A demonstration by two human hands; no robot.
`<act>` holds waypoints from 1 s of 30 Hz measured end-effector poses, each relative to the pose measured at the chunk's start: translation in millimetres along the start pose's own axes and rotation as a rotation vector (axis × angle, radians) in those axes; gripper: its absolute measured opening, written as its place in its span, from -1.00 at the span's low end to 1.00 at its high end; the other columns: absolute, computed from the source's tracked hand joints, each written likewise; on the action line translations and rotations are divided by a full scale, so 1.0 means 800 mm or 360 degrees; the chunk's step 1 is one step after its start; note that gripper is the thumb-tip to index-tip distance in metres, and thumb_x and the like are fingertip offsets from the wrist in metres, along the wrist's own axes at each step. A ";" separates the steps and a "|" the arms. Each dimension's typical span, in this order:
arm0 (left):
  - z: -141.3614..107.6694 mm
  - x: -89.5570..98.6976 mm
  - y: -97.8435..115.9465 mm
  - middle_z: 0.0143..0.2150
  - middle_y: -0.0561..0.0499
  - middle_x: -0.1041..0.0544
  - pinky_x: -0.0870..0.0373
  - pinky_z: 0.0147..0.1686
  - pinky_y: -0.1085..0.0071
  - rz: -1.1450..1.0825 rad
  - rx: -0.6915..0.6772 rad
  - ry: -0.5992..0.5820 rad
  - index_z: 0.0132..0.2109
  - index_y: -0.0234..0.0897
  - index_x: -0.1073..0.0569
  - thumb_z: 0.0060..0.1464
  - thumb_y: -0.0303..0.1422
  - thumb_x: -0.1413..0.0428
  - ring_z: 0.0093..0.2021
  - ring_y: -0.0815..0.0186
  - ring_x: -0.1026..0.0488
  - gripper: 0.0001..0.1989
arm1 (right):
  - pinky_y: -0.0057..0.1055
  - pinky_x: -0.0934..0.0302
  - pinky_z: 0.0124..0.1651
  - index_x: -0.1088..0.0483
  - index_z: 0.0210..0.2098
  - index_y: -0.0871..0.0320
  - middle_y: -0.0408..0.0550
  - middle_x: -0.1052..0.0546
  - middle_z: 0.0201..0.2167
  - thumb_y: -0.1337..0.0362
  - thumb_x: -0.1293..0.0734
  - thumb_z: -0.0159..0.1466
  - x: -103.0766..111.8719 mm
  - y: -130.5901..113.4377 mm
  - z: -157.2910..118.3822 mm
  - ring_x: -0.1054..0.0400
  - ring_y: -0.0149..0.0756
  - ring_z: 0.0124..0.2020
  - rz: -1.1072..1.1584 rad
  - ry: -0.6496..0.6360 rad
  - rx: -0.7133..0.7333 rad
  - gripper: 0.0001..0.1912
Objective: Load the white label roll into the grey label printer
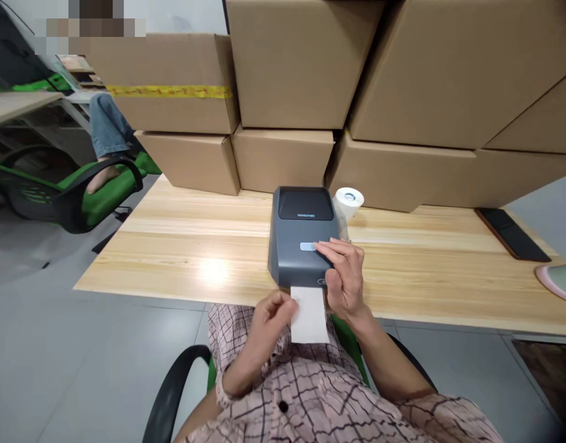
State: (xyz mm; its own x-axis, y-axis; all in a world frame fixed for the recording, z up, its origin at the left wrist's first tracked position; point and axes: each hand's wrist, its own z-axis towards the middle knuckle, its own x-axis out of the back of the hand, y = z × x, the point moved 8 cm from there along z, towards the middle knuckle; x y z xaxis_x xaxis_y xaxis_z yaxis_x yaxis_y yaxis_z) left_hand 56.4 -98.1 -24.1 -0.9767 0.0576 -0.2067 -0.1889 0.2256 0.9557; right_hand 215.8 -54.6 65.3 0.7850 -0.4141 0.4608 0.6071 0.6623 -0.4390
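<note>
A dark grey label printer (299, 234) stands near the front edge of the wooden table. White label paper (309, 315) sticks out of its front and hangs past the table edge. My left hand (272, 317) pinches the paper's left edge between thumb and fingers. My right hand (346, 274) rests at the printer's front right, fingers spread, with fingertips on the top by the light-coloured button (307, 247). Behind the printer's right side is a white paper roll (349, 202).
Stacked cardboard boxes (283, 160) line the back of the table (172, 246). A dark phone-like object (511, 234) and part of a pink and green object (557, 282) are at the right. Beyond the table on the left, a person's leg (106, 126) rests on a green chair (112, 192).
</note>
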 end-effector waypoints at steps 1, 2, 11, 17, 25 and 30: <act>-0.001 -0.012 -0.005 -0.48 0.04 -0.44 -0.29 -0.37 0.45 -0.0067 0.0164 -0.0189 -0.40 -0.33 -0.50 0.10 0.01 -0.29 -0.44 0.39 -0.33 -0.55 | 0.06 -0.20 0.24 -0.40 0.26 -0.02 0.07 -0.52 0.06 0.08 0.01 0.54 0.000 -0.002 0.003 -0.35 0.00 0.16 -0.0035 -0.0048 -0.0018 -0.50; -0.001 -0.021 -0.005 -0.46 0.03 -0.48 -0.29 -0.37 0.46 -0.0129 0.0278 -0.0325 -0.36 -0.35 -0.53 0.05 0.01 -0.33 -0.44 0.40 -0.34 -0.55 | 0.08 -0.18 0.25 -0.41 0.24 0.00 0.09 -0.51 0.08 0.03 0.04 0.55 -0.001 -0.004 0.006 -0.33 0.01 0.16 -0.0088 -0.0118 -0.0032 -0.46; 0.006 -0.029 -0.004 -0.45 0.02 -0.51 -0.24 -0.42 0.49 -0.0156 0.0337 -0.0421 -0.30 -0.37 -0.61 -0.02 0.04 -0.37 -0.47 0.45 -0.30 -0.51 | 0.16 0.35 0.52 -0.47 -0.10 0.06 -0.09 -0.50 0.28 0.03 -0.16 0.52 -0.014 -0.012 0.052 -0.04 0.00 0.50 -0.0341 -0.0656 0.0206 -0.66; 0.007 0.028 0.025 -0.62 0.06 -0.32 -0.13 -0.51 0.47 0.0193 -0.0056 -0.0028 -0.56 -0.33 -0.46 0.20 0.15 -0.11 -0.56 0.44 -0.22 -0.35 | 0.23 0.06 0.46 -0.31 0.26 0.00 0.07 -0.23 0.47 -0.01 -0.16 0.50 0.002 0.004 0.008 -0.08 0.04 0.49 -0.0092 -0.0277 -0.0029 -0.57; 0.108 0.097 0.119 -0.27 -0.01 -0.55 -0.41 -0.28 0.42 0.0284 -0.0612 0.0543 -0.19 -0.25 -0.55 0.16 -0.24 -0.20 -0.30 0.34 -0.45 -0.83 | 0.34 0.16 0.49 0.28 0.54 -0.23 -0.17 0.27 0.60 -0.20 -0.07 0.46 0.019 0.006 0.061 0.28 0.12 0.58 -0.0015 -0.0136 0.0246 -0.24; 0.192 0.050 0.116 0.37 -0.19 -0.37 -0.29 0.30 0.10 0.0358 -0.0480 0.0083 0.23 -0.21 -0.41 0.01 -0.24 -0.31 0.39 0.01 -0.27 -0.37 | 0.28 0.01 0.45 0.34 0.53 -0.18 -0.05 0.05 0.56 -0.17 -0.02 0.48 0.011 0.042 0.179 0.08 0.08 0.54 -0.0028 -0.0048 0.0260 -0.26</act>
State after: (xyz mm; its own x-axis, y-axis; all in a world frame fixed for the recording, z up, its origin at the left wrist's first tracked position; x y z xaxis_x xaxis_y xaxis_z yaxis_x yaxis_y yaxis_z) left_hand 15.8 74.8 24.0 -0.9996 0.0220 0.0188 0.0168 -0.0840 0.9963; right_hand 225.8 53.4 165.0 0.7689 -0.4090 0.4914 0.5905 0.7489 -0.3007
